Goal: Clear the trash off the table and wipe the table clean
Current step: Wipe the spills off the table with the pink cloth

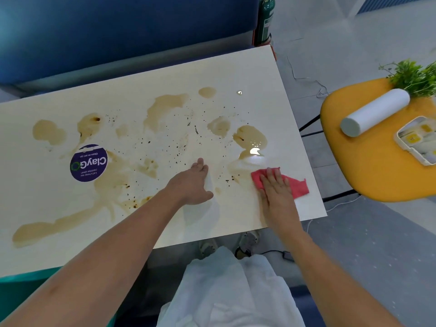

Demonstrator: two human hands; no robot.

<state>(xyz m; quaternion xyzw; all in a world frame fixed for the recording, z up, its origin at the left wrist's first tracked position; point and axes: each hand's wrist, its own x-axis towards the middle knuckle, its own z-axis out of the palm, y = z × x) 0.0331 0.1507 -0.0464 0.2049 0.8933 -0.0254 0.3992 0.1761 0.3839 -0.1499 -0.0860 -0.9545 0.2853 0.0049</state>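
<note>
Crumpled pink-red cleaning cloth (296, 184) lies near right front edge of pale cream rectangular table (165, 74), under right hand (276, 188). Right hand flat, fingers straight, pressing cloth. Left hand (193, 182) beside it, apart, fingers extended, resting on table among brown liquid stains (165, 107).

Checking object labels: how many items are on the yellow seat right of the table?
3 on the yellow seat: white cylinder lying mid-seat, green plant at the far edge, compartment box on the right, cut by the frame edge. More could sit out of frame.
</note>
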